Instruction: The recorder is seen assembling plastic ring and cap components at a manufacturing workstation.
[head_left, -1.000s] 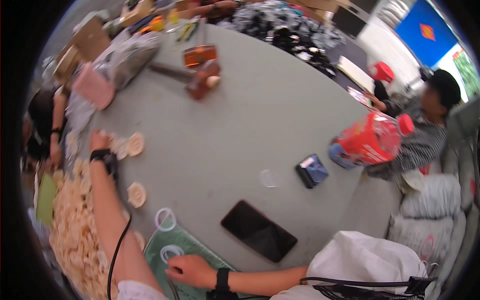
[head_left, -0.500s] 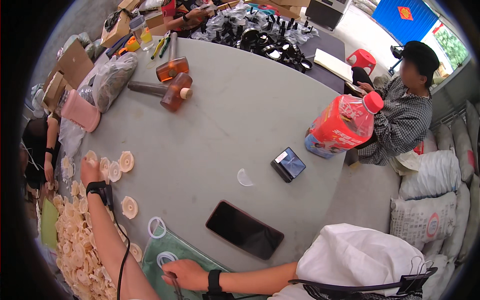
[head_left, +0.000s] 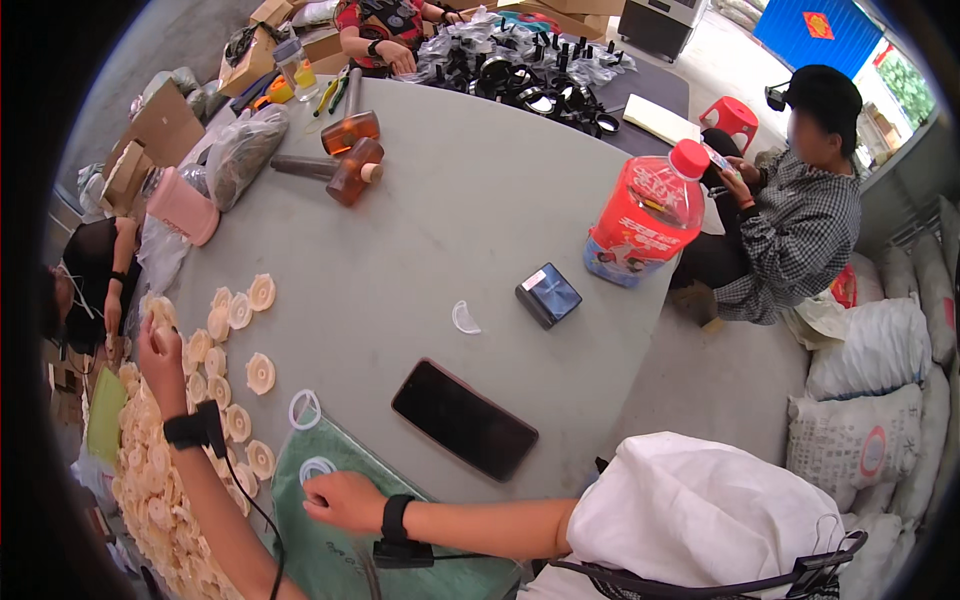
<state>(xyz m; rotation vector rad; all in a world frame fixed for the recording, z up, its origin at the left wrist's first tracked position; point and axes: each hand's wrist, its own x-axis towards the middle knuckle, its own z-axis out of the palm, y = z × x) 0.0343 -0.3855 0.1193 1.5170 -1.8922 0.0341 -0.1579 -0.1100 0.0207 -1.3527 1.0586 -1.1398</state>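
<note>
At the left, my left hand (head_left: 163, 362) pinches a cream round plastic part (head_left: 158, 308) above the far end of a big heap of similar parts (head_left: 160, 480). Several loose cream discs (head_left: 260, 374) lie flat on the table beside the heap. My right hand (head_left: 345, 502) is closed over a green cloth bag (head_left: 310, 540) near the front edge. A thin grey metal tool (head_left: 371, 575), blurred, sticks out below this hand. White plastic rings (head_left: 317, 468) lie stacked by its fingers, and another white ring (head_left: 304, 410) sits at the cloth's far corner.
A black phone (head_left: 465, 418), a small dark box (head_left: 549, 295), a clear half-round piece (head_left: 466, 318) and a red jug (head_left: 645, 215) stand or lie on the table (head_left: 450, 180). Two mallets (head_left: 355, 172) lie farther back. Co-workers sit around; white sacks (head_left: 855, 440) are at right.
The whole view has shifted. My left hand has moved nearer, toward the heap, and more loose discs show beside it. My right hand stays by the rings. The co-worker at right has raised their hands.
</note>
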